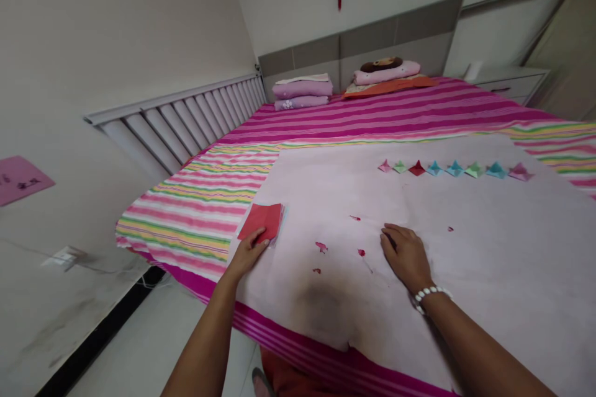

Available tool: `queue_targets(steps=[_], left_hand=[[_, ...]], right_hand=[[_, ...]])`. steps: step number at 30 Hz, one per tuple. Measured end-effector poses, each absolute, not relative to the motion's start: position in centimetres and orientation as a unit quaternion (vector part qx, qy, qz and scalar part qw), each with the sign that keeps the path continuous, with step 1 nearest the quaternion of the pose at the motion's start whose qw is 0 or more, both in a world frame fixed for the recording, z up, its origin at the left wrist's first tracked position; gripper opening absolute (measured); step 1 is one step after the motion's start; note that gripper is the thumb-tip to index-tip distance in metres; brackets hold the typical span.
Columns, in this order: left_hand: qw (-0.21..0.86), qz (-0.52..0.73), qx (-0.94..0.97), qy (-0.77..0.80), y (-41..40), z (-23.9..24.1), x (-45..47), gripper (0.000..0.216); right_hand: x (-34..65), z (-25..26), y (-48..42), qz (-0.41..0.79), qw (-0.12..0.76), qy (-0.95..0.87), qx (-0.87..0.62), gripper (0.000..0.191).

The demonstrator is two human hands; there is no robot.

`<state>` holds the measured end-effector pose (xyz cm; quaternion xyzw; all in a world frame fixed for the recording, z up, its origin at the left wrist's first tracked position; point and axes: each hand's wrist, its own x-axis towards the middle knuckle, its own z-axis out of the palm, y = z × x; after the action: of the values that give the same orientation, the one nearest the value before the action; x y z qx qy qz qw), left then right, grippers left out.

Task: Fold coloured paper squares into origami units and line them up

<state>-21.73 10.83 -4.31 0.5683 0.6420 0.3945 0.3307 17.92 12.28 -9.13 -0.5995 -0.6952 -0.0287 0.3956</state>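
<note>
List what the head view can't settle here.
- Right hand: lies palm down on the pale sheet; something dark at its fingertips, too small and covered to identify.
- Paper stack: left hand touches its near edge; sheet count unreadable.
- Folded paper pieces: shapes too small to identify.
- Red scraps: too small.

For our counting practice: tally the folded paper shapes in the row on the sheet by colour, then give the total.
Pink folded shapes: 2
Green folded shapes: 2
Red folded shape: 1
Blue folded shapes: 3
Total: 8
</note>
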Motion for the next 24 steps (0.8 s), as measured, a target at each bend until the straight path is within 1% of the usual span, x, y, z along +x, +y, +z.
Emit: queue_targets(steps=[6, 9, 14, 16, 19, 22, 24], left_hand=[[0.322, 0.446, 0.552, 0.626, 11.1, -4.8, -21.3, 0.037], [0.316, 0.487, 0.524, 0.623, 11.3, -4.3, -21.2, 0.032], [0.266, 0.622, 0.43, 0.598, 11.6, -1.1, -21.4, 0.024], [0.266, 0.671, 0.39, 0.571, 11.5, 0.6, -21.1, 0.023], [0.318, 0.714, 0.345, 0.519, 11.0, 2.8, -19.7, 0.025], [0.403, 0.714, 0.316, 0.477, 9.9, 3.9, -17.2, 0.02], [0.458, 0.701, 0.301, 0.456, 9.0, 4.1, -15.3, 0.016]], right_hand=[[17.9, -9.1, 12.3, -0.017, 0.398, -0.694, -0.6, 0.03], [17.9, -9.0, 12.3, -0.008, 0.403, -0.692, -0.599, 0.029], [17.7, -8.6, 12.2, 0.017, 0.419, -0.685, -0.595, 0.026], [17.7, -8.4, 12.1, 0.034, 0.431, -0.678, -0.595, 0.025], [17.6, -8.1, 12.2, 0.068, 0.453, -0.662, -0.592, 0.023], [17.6, -7.5, 12.3, 0.115, 0.483, -0.64, -0.587, 0.022], [17.5, -6.9, 12.2, 0.153, 0.504, -0.619, -0.583, 0.024]])
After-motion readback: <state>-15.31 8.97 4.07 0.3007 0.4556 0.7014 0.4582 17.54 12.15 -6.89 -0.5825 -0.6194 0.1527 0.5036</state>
